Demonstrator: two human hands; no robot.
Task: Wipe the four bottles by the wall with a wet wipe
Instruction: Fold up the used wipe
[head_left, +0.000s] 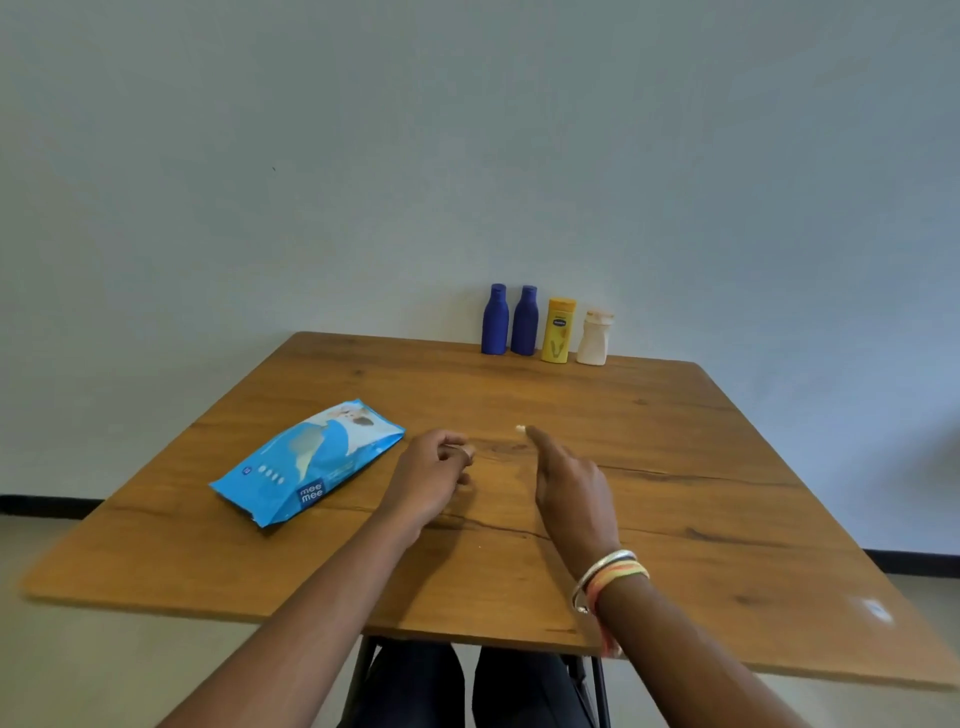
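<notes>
Blue, blue, yellow, off-white: reading the row at the far edge of the table (675, 441) from the left as left blue bottle (494, 319), second blue bottle (523, 321), yellow bottle (558, 331) and off-white bottle (594, 339), all standing upright close against the wall (467, 156), the two blue ones nearly touching. Finding the wipes pack (306, 462) lying flat on the near left, well apart from that row. Seeing the left hand (428, 478) resting on the wood just beside the pack, fingers loosely curled and gripping nothing visible. Seeing the right hand (571, 493), bangles (608, 571) at the wrist, pointing its forefinger (537, 439) at a white speck (519, 428) on the tabletop, also holding nothing. Hands apart, no wipe out yet.

Judging the risks:
- Reaching across for one bottle and knocking over a neighbour, given the tight row.
- Tugging at the pack one-handed and dragging it along, or pulling out several wipes at once.
- Gripping a wetted bottle too loosely and letting it slip.

Struggling to make out:
- the state of the pack's flap
- any contact between fingertip and speck, and the nature of the speck
- the bottle labels, too small to read
- any contact between bottles and wall
- the left palm, turned under
</notes>
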